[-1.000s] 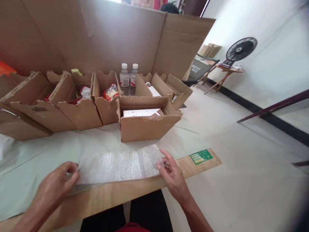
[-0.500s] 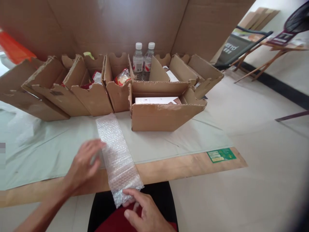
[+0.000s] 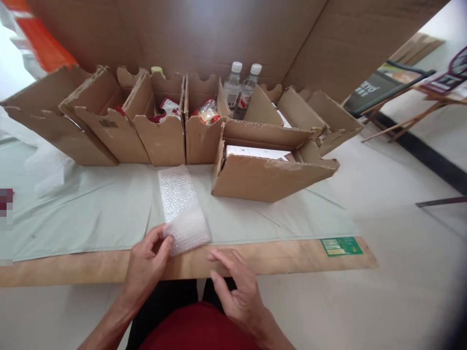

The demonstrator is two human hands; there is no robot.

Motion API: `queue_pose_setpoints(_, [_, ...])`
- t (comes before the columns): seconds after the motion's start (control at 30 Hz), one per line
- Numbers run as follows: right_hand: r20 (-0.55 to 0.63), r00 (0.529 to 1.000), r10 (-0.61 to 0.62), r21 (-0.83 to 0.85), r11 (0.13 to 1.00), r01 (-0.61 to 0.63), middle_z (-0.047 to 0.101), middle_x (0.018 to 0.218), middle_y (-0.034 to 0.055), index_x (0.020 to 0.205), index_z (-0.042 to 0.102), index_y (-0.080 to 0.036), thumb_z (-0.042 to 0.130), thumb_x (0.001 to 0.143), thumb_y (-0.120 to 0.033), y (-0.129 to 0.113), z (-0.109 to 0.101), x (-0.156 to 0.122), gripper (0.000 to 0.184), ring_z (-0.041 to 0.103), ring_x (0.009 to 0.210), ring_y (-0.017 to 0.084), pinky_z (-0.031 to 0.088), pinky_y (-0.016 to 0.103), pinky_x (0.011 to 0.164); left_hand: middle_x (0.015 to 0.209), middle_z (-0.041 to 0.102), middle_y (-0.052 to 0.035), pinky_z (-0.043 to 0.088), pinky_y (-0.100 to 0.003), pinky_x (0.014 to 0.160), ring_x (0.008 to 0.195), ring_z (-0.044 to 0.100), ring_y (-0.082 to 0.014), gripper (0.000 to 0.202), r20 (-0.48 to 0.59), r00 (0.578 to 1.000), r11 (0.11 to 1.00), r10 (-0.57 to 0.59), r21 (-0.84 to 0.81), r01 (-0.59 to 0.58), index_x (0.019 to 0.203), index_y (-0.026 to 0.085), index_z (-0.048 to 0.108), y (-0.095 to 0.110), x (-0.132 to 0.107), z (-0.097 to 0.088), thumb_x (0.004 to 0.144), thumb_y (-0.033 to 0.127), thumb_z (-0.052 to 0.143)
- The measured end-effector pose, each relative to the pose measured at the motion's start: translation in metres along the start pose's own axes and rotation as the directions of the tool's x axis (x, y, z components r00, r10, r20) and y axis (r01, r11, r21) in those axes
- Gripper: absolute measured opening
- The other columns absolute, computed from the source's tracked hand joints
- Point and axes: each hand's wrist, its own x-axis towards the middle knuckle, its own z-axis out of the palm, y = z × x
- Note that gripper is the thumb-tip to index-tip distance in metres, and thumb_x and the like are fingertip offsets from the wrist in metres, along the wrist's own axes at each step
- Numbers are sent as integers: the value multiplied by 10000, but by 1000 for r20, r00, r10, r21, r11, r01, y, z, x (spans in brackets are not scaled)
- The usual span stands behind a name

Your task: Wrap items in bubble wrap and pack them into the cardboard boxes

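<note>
A strip of bubble wrap point(image 3: 182, 199) lies on the pale green cloth, its near part folded back over itself so that it ends close to the table's front edge. My left hand point(image 3: 149, 253) pinches the folded part at its left edge between thumb and fingers. To the right of the fold, my right hand point(image 3: 237, 282) hovers with thumb and fingers apart, holding nothing and not touching the wrap.
Cardboard bins stand in a row behind, holding red packets point(image 3: 170, 108), a snack bag point(image 3: 207, 113) and two water bottles point(image 3: 245, 95). A front bin point(image 3: 273, 180) with a white box point(image 3: 255, 152) juts toward me. Crumpled clear plastic point(image 3: 51, 167) lies left.
The near end of the bubble wrap has been folded away from me onto the strip. My left hand has come to its edge; my right hand has let go of the end.
</note>
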Motion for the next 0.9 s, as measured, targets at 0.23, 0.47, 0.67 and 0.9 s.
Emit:
queue_pose_setpoints(0.23, [341,936,-94,-439,864,246,609,1456,140,1331,599,-198,547,917,-44,31,15,35,445,495,1390,323,509,489,991,817,725,-1,518,-294,641,633,663,-175,483,-25,993,945,118,310,-105,1353,196,593,-6,22,8,914,396,586])
queue_pose_setpoints(0.47, [383,914,-131,-355,893,276,757,1109,83,1060,673,-187,551,963,-51,34,19,49,207,633,1112,248,449,406,930,1210,669,-150,521,-407,967,1124,640,-273,435,17,780,714,626,390,-581,1354,166,562,-8,-14,-7,940,262,656])
queue_pose_setpoints(0.67, [340,940,-12,-264,959,107,755,994,48,1132,666,-200,566,1016,-179,17,8,46,154,637,900,202,464,361,846,867,688,-13,530,-263,749,785,653,-153,241,69,834,801,548,247,-546,1223,192,609,-7,-27,-5,986,171,571])
queue_pose_setpoints(0.9, [318,935,-158,-355,895,272,725,1172,82,1128,665,-206,610,968,-141,24,10,40,181,585,1194,262,423,427,981,1114,640,-117,547,-375,852,982,649,-239,295,-8,832,769,554,388,-508,1261,159,612,-11,-9,1,978,240,607])
